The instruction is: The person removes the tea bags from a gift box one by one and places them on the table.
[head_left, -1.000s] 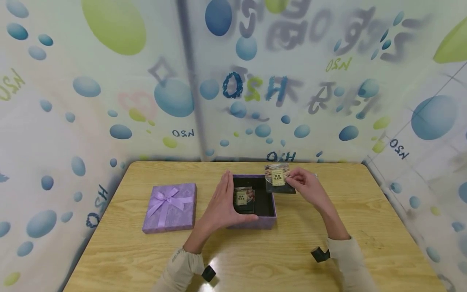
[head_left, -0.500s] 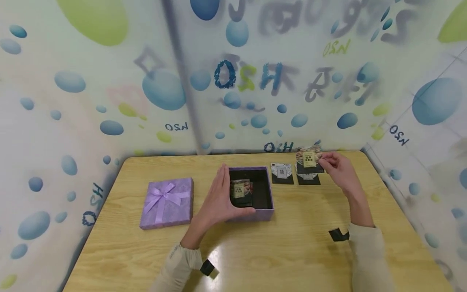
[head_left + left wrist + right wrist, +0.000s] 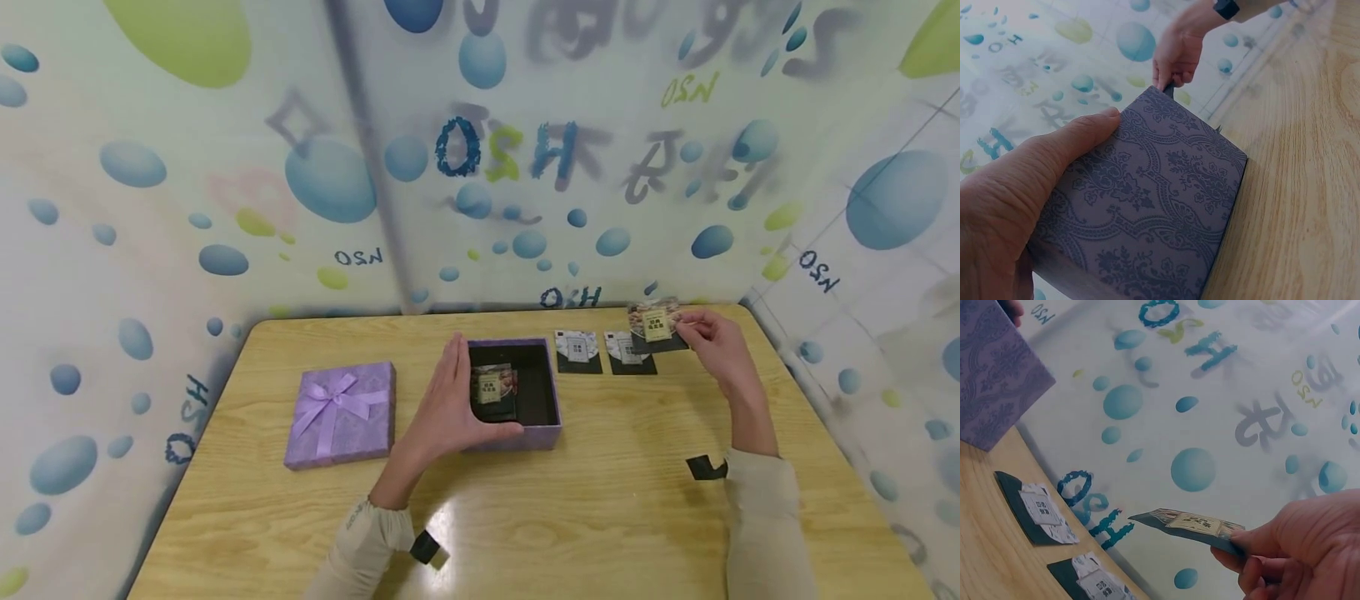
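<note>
My left hand point(image 3: 444, 408) spans the near left corner of an open purple box point(image 3: 517, 437). Its straight fingers lie along the left wall and its thumb along the front, seen against the patterned side in the left wrist view. Inside the box, at the left, lie dark sachets point(image 3: 491, 387) with a yellowish label. My right hand point(image 3: 720, 346) pinches one such sachet point(image 3: 654, 327) by its right edge, thumb against fingers. That sachet hangs at the back of the table, right of two white-and-black sachets, a left one point(image 3: 577, 352) and a right one point(image 3: 628, 354).
The purple lid point(image 3: 341, 414) with a ribbon bow lies on the wooden table point(image 3: 600, 517) left of the box. Behind the table's back edge stands a wall covering point(image 3: 420, 250) with blue and green bubbles.
My right hand has carried the pinched sachet from above the box rightward, past the two white-and-black sachets. My left hand stays at the box. The head view has shifted slightly.
</note>
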